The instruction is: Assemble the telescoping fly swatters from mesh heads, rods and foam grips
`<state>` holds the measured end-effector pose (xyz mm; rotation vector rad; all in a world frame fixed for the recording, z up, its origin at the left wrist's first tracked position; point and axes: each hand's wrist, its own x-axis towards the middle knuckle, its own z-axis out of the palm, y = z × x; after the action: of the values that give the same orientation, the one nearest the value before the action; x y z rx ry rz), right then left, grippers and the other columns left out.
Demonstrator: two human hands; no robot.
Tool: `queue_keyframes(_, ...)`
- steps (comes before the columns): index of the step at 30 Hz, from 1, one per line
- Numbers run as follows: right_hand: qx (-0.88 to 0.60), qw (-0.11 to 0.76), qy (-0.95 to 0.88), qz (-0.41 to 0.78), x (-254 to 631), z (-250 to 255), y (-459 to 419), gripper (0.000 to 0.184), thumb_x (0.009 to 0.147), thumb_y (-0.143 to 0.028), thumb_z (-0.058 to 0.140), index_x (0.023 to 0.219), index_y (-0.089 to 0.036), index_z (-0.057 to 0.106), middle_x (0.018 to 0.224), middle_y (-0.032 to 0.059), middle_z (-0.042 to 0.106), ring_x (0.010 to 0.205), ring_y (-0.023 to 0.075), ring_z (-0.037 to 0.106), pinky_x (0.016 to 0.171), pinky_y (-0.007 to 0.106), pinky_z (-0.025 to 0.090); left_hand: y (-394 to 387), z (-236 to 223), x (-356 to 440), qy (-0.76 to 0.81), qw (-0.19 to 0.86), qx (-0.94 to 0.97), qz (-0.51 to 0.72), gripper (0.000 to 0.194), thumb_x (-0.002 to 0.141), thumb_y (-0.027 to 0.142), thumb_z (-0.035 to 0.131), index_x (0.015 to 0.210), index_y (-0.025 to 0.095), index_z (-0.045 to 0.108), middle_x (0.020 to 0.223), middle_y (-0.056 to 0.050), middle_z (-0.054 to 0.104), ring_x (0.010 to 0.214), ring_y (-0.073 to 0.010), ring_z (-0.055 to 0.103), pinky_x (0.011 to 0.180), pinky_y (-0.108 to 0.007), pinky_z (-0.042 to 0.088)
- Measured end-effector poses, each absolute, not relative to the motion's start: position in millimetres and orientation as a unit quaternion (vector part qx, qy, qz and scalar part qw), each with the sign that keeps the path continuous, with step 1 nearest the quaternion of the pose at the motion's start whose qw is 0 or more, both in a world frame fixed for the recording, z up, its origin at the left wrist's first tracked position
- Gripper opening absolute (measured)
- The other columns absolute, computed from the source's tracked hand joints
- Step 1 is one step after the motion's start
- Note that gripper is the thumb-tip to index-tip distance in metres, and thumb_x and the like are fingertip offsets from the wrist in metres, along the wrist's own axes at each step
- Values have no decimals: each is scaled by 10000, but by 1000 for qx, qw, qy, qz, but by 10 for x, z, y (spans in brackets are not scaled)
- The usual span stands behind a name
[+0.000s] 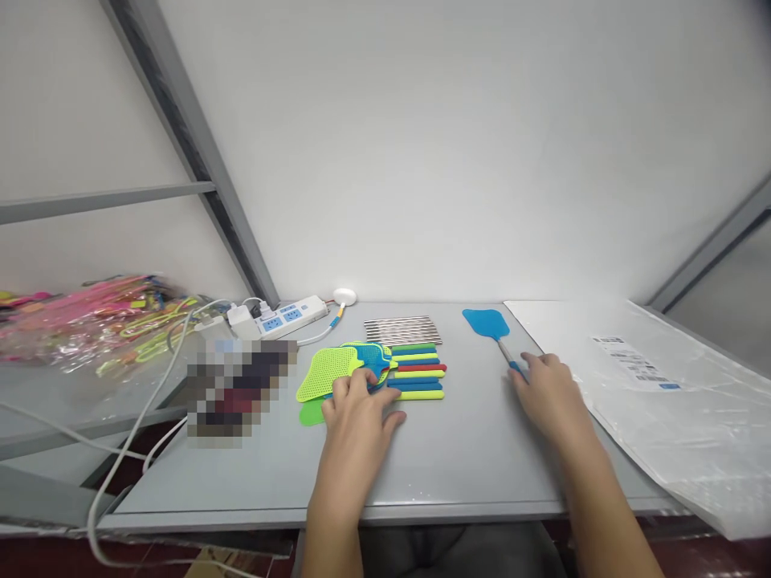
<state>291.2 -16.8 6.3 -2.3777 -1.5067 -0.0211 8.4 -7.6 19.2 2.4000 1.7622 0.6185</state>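
Note:
My right hand (551, 397) is closed around the handle of a blue fly swatter (487, 323), at the right of the grey table. The swatter's head points away from me, and a silvery rod joins it to the handle. At the middle-left, my left hand (355, 425) rests over a pile of fly swatter heads (325, 373) in yellow-green, blue and green, with its fingers apart. Separate handles (418, 374) in green, yellow, blue and red lie in a row beside the heads, pointing right. Behind them is a row of thin metal rods (402, 330).
A white power strip (295, 315) with plugs and cables lies at the back left. Nearer is a pixelated area. Plastic-wrapped colourful items (120, 321) fill the far left. A large white plastic package (680, 417) covers the right side. The table's front edge (458, 510) is close to me.

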Motion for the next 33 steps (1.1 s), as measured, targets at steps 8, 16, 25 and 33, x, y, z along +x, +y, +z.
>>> queue_keyframes(8, -627, 229, -740, 78, 2363, 796, 366, 360, 928, -437, 488, 1244, -303, 594, 1124, 61, 635, 852, 219, 643, 682, 326, 482, -69, 165, 122, 582, 81, 782, 209, 106, 806, 222, 716, 869, 306, 733, 1155, -56, 512, 1069, -304, 427, 816, -430, 348)
queue_keyframes(16, -545, 80, -831, 74, 1927, 639, 1565, 281, 929, -280, 484, 1107, -197, 685, 1147, 130, 657, 943, 253, 627, 767, 327, 448, -115, 247, 45, 536, 144, 783, 281, 76, 861, 201, 675, 896, 268, 676, 1080, -20, 587, 1053, -249, 495, 831, -403, 322)
queue_keyframes(25, -521, -16, -846, 109, 1862, 313, 2150, 245, 931, -339, 577, 1110, -190, 654, 1145, 90, 641, 981, 213, 626, 853, 381, 513, -167, 297, 173, 439, 226, 769, 406, 219, 819, 424, 707, 797, 215, 649, 910, -7, 639, 859, -181, 575, 824, -335, 376)
queue_keyframes(33, -517, -41, -841, 155, 1903, 188, 2242, 322, 943, -351, 571, 1222, -192, 580, 1250, 91, 588, 1034, 211, 614, 872, 421, 532, -96, 192, 368, 423, 254, 780, 385, 350, 773, 528, 708, 787, 192, 607, 842, -14, 662, 807, -185, 583, 730, -316, 404)
